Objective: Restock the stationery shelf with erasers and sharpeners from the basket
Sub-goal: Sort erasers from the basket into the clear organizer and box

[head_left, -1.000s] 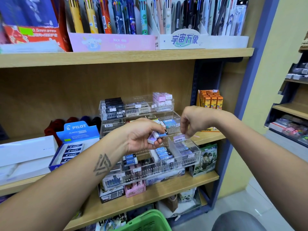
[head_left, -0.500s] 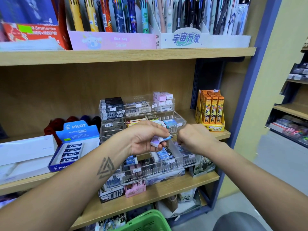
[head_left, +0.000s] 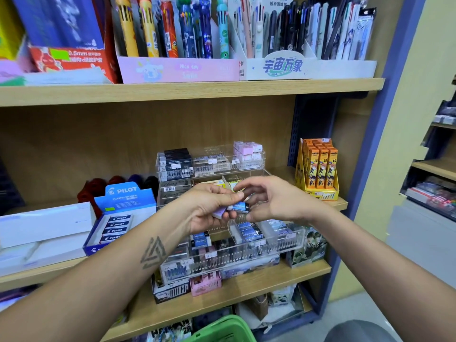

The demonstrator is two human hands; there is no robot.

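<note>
Before a wooden stationery shelf [head_left: 197,91] holding a clear tiered organizer [head_left: 246,253], our left hand [head_left: 209,208] grips a few erasers [head_left: 240,206]; our right hand [head_left: 276,201], fingers loosely spread, touches the blue one. The green basket [head_left: 222,329] sits below.

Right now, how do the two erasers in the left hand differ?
The blue-sleeved eraser lies nearer the fingertips, its dark blue printed sleeve facing the camera; the lilac eraser sits deeper in the left hand, pale and half hidden. The right hand reaches toward the blue one. Both are small blocks.
</note>
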